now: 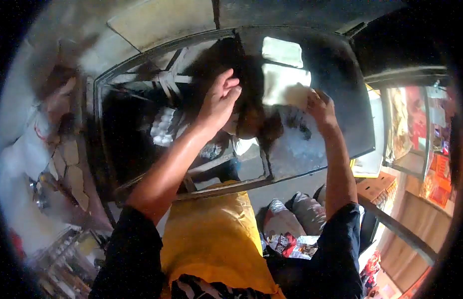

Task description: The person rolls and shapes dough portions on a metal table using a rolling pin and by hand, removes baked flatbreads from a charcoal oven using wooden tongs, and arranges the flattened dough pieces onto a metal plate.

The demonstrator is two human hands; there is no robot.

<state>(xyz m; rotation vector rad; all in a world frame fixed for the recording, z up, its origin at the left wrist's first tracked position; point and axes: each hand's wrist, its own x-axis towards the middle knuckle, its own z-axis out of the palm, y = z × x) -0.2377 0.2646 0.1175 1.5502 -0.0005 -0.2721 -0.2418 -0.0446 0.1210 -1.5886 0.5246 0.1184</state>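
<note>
Both my arms, in black sleeves, reach up toward a dark metal-framed panel (336,74). My left hand (220,99) is raised with its fingers curled against a mass of dark hair (251,84), which belongs to a person seen at the frame opening. Whether it grips the hair is not clear. My right hand (322,108) presses on the dark panel, its fingers closed on what looks like a crumpled white cloth (293,93).
A yellow sack (211,239) lies below my arms, with printed packets (286,241) to its right. A tray of white eggs (162,127) shows behind the frame. Another person in white (37,149) stands at the left. Shop shelves (421,129) are at the right.
</note>
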